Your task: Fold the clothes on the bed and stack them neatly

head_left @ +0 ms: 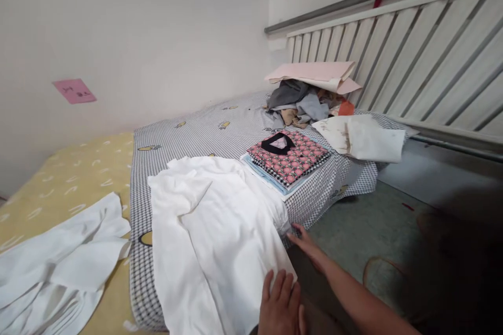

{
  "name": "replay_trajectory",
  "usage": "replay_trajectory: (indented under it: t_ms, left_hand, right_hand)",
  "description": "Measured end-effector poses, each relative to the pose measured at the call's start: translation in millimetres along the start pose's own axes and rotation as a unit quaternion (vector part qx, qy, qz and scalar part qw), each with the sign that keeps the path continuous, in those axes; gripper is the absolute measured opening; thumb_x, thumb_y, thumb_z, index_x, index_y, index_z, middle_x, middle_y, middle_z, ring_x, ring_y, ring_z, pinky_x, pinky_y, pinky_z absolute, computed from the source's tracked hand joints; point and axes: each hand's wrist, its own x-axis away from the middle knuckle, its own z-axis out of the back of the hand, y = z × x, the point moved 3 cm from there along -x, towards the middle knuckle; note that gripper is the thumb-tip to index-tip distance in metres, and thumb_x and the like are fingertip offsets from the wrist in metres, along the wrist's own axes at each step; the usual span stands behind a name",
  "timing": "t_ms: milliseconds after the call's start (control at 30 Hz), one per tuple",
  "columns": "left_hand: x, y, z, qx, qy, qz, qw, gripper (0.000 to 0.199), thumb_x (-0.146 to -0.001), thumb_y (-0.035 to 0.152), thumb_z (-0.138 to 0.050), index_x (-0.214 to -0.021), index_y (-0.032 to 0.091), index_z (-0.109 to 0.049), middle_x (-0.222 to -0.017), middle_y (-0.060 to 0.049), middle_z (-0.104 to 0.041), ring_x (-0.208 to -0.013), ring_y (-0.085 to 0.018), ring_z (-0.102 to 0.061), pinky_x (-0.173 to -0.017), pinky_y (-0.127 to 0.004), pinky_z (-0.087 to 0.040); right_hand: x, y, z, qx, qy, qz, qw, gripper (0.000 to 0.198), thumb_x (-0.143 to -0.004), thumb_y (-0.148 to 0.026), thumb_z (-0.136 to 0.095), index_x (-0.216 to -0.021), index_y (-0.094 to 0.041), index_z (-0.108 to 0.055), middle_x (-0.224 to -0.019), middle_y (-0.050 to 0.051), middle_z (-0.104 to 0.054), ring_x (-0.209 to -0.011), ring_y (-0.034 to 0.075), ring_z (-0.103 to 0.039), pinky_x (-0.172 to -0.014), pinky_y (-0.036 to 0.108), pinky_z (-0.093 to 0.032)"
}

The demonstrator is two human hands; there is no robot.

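Note:
A white long-sleeved garment [231, 235] lies spread out on the checked cloth, with one sleeve folded over its left side and soft creases across it. My left hand [280, 301] rests palm down on its near right edge, fingers stretched out and thumb to the side. Just beyond, my right hand [305, 243] reaches in from the right, its fingertips apart at the garment's right edge beside a bunched part. Whether those fingertips press on the fabric is hard to make out. Behind the garment sits a folded stack topped by a pink patterned shirt [293, 156] with a black collar.
White fabric pieces [66, 261] lie on the yellow cloth [94, 167] at left. A heap of grey and brown cloth [301, 102] lies under pink sheets [314, 73] at the back. A stained white piece [361, 137] hangs near the radiator [393, 57]. Green floor [338, 230] shows at right.

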Motion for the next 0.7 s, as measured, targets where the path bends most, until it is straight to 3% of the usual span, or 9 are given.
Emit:
replay_trajectory:
  t_ms: [167,333,433,533,700]
  left_hand:
    - [-2.0,3.7,4.4,0.005,-0.023,0.010,1.000,0.027,-0.094,0.038,-0.052,-0.109,0.027,-0.070,-0.115,0.006,-0.078,-0.113,-0.017,-0.066,-0.108,-0.038,-0.046]
    - [-2.8,4.6,5.6,0.005,-0.026,0.014,1.000,0.026,-0.093,0.038,-0.052,-0.108,0.026,-0.070,-0.114,0.005,-0.078,-0.112,-0.018,-0.068,-0.106,-0.038,-0.048]
    - [-2.3,3.2,3.9,0.010,-0.022,0.014,1.000,0.026,-0.092,0.036,-0.053,-0.107,0.026,-0.071,-0.112,0.004,-0.079,-0.110,-0.018,-0.069,-0.104,-0.038,-0.051]
    - [-0.8,2.6,2.1,0.017,-0.004,0.011,1.000,0.025,-0.090,0.036,-0.054,-0.105,0.026,-0.071,-0.110,0.002,-0.080,-0.106,-0.020,-0.071,-0.101,-0.039,-0.054]
    - [6.7,2.4,-9.6,0.028,0.033,0.027,0.999,0.023,-0.086,0.037,-0.060,-0.103,0.026,-0.071,-0.103,0.002,-0.081,-0.099,-0.021,-0.074,-0.094,-0.039,-0.059]
  right_hand:
    - [8.6,-5.1,-26.1,-0.020,-0.094,-0.013,0.995,0.056,-0.052,-0.057,-0.079,-0.091,-0.019,-0.071,-0.084,0.007,-0.076,-0.083,0.029,-0.069,-0.079,0.040,-0.052]
    - [13.5,-41.9,-18.3,-0.031,-0.075,0.016,0.997,0.051,-0.063,-0.064,-0.072,-0.088,-0.019,-0.070,-0.077,0.002,-0.072,-0.071,0.023,-0.062,-0.067,0.033,-0.049]
    - [24.9,-83.6,-9.5,0.000,-0.046,0.113,0.993,0.042,-0.070,-0.063,-0.070,-0.069,-0.022,-0.061,-0.062,-0.004,-0.057,-0.063,0.016,-0.049,-0.060,0.028,-0.041]
    - [39.9,-128.4,-4.0,0.023,-0.001,0.227,0.974,0.045,-0.077,-0.059,-0.067,-0.060,-0.024,-0.044,-0.058,-0.007,-0.037,-0.059,0.012,-0.035,-0.055,0.026,-0.033]
    - [39.1,-182.7,-5.7,-0.004,0.048,0.299,0.953,0.043,-0.083,-0.057,-0.061,-0.063,-0.024,-0.041,-0.061,-0.008,-0.032,-0.059,0.012,-0.030,-0.053,0.025,-0.029]
